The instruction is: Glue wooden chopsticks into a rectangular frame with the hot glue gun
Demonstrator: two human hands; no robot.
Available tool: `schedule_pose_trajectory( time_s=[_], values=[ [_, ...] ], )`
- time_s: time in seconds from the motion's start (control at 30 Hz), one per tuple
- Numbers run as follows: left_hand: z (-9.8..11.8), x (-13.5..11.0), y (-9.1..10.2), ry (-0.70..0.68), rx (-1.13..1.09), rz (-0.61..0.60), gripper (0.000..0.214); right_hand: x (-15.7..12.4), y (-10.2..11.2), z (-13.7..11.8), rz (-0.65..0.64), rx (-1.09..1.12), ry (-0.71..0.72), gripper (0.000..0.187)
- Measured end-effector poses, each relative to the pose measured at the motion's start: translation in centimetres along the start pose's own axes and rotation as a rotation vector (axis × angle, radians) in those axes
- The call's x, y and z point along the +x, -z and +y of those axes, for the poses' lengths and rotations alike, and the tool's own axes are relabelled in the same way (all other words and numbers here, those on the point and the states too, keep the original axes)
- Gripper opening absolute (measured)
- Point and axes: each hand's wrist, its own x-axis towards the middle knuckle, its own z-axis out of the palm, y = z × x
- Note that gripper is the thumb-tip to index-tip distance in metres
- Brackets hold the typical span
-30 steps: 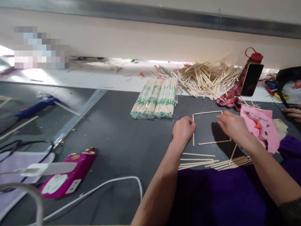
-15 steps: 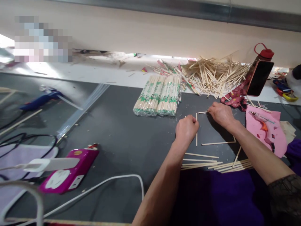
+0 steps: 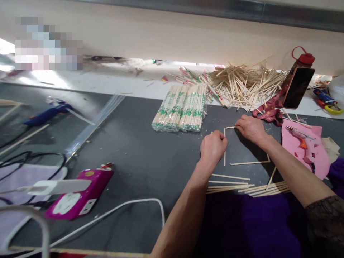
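My left hand (image 3: 213, 147) is closed, its fingertips pinching the upper part of an upright-lying wooden chopstick (image 3: 225, 156) on the grey table. My right hand (image 3: 250, 128) is closed on the right part of another chopstick (image 3: 230, 127), whose left end meets the top of the first one at a corner. Below, a third chopstick (image 3: 249, 163) lies crosswise and joins a piece running up on the right, mostly hidden by my right forearm. Several loose chopsticks (image 3: 228, 182) lie nearer my body.
Wrapped chopstick packs (image 3: 178, 107) and a loose chopstick pile (image 3: 247, 84) lie behind. On the right are a glue gun (image 3: 303, 143) on pink material (image 3: 319, 161), a phone (image 3: 299, 87) and a bottle (image 3: 305, 60). A magenta power strip (image 3: 80, 193), cables and clear glue sticks (image 3: 94, 123) occupy the left.
My right hand has shifted very slightly left along the top chopstick. My left hand and the chopsticks look the same.
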Motion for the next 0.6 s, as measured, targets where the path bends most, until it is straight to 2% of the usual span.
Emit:
schedule_pose_trajectory(
  time_s=[0.33, 0.6],
  values=[
    [0.05, -0.18, -0.09, -0.002, 0.007, 0.007, 0.023, 0.77, -0.18, 0.23, 0.002, 0.099, -0.041, 0.024],
    [0.13, -0.14, -0.09, 0.002, 0.004, 0.006, 0.023, 1.01, -0.28, 0.45, 0.001, 0.088, -0.009, 0.024]
  ],
)
